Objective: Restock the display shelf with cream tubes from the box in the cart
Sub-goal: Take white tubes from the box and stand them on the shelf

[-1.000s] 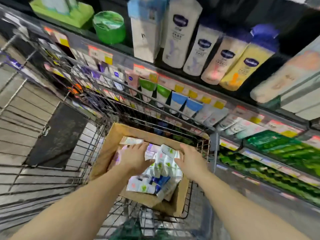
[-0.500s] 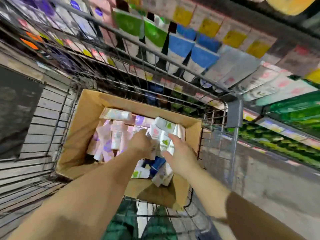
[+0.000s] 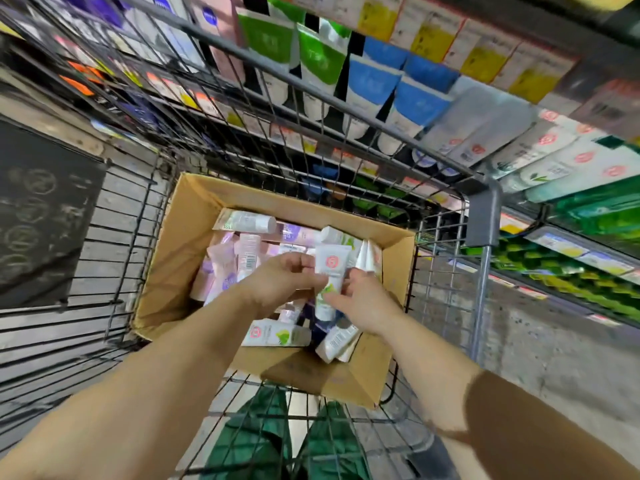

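An open cardboard box [image 3: 180, 251] sits inside the wire cart [image 3: 346, 109] and holds several loose cream tubes, white, pink and lilac. Both my hands are down in the box. My left hand [image 3: 277, 285] and my right hand [image 3: 367, 303] pinch the same white cream tube [image 3: 329, 271] with a red round logo and green leaf print, held upright between them above the pile. More white tubes [image 3: 273, 336] lie under my wrists. The display shelf [image 3: 540, 157] with rows of matching white tubes runs beyond the cart at the upper right.
Green-capped and blue-capped tubes [image 3: 367, 88] hang on the shelf behind the cart's far wall. Green packets [image 3: 602, 209] fill a lower shelf at the right. A dark mat [image 3: 41, 209] lies on the floor to the left. My green trousers [image 3: 263, 438] show under the cart.
The view has tilted down and closer onto the box. My hands have come together and lifted one white tube upright out of the pile.
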Available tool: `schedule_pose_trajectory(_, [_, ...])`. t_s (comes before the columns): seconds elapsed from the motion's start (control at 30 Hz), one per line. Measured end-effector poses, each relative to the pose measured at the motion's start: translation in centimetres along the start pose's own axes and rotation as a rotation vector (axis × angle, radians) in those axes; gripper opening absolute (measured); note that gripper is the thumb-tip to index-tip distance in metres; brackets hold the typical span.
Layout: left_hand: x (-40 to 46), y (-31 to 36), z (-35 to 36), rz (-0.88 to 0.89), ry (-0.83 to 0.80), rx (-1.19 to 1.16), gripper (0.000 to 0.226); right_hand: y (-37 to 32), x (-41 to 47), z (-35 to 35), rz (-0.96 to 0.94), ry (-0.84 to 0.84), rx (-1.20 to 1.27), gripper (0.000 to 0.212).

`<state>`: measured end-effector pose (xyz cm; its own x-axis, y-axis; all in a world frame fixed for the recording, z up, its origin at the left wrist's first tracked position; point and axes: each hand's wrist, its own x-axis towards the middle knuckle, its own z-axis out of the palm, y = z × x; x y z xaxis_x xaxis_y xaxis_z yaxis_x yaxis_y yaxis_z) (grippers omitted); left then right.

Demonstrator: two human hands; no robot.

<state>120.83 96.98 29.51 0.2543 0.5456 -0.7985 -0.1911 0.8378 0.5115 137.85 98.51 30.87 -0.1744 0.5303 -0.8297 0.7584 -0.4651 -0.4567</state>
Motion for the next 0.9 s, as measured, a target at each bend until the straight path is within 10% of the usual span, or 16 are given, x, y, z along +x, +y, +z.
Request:
schedule_pose_trajectory(0.1, [0.4, 0.5, -0.8, 0.004, 0.083, -0.098, 0.007, 0.0, 0.5, -0.9, -0.043, 0.125, 0.051, 0.027])
schedule_pose_trajectory(0.2, [2.9, -1.0, 0.1, -0.04, 0.332, 0.336, 0.016, 0.0, 0.7, -2.5, -0.044, 0.335, 0.118, 0.018])
schedule_pose_trajectory(0.53, [5.6, -2.0, 6.1, -0.253, 0.297, 0.918, 0.026, 0.8, 1.4, -2.6, -0.035, 0.355, 0.188, 0.023])
schedule_pose_trajectory(0.7, [4.0, -2.6, 4.2, -0.318, 0.254, 0.595, 0.009, 0.4, 0.6, -3.0, -0.01, 0.325, 0.261, 0.024])
schedule_pose_trajectory(0.9, [-1.7, -0.7, 0.4, -0.244, 0.082, 0.276, 0.048, -1.0, -2.4, -3.6, -0.006, 0.281, 0.292, 0.029])
